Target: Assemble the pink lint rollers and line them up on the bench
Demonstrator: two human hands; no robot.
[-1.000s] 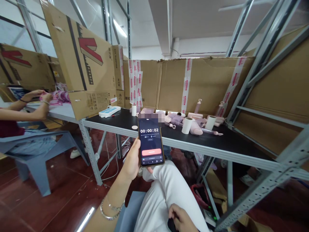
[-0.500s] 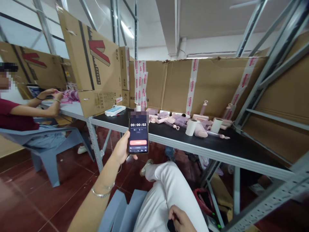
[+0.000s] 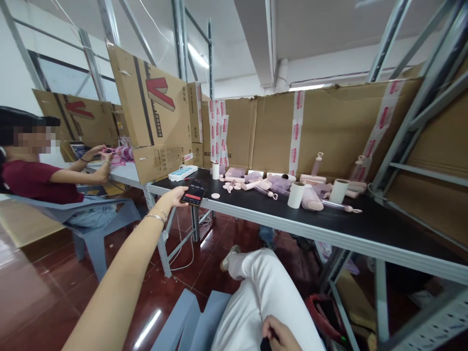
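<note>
My left hand [image 3: 179, 196] is closed round one side of a smartphone [image 3: 193, 193], at the left front edge of the black tabletop [image 3: 248, 200]. The phone lies tilted back, with a timer on its lit screen. Down at my lap, my right hand [image 3: 280, 334] is closed by my white trousers [image 3: 252, 287]; a small dark thing [image 3: 264, 344] shows under its fingers, its kind unclear. Pink and lilac plastic parts [image 3: 280, 183] lie in a heap along the table, with white rolls [image 3: 296, 195] standing among them. A flat pink disc [image 3: 215, 196] lies right of the phone.
A white and blue power strip [image 3: 183, 172] lies behind the phone. Cardboard walls [image 3: 321, 131] close off the back and left. At left, another person [image 3: 44, 175] sits on a grey-blue chair [image 3: 91, 234], hands on pink items. A metal upright [image 3: 420, 117] stands at right.
My left hand has reached forward and lowered the phone from upright before me to the table's edge, tipping it back. The view has shifted slightly left; my right hand stays at my lap.
</note>
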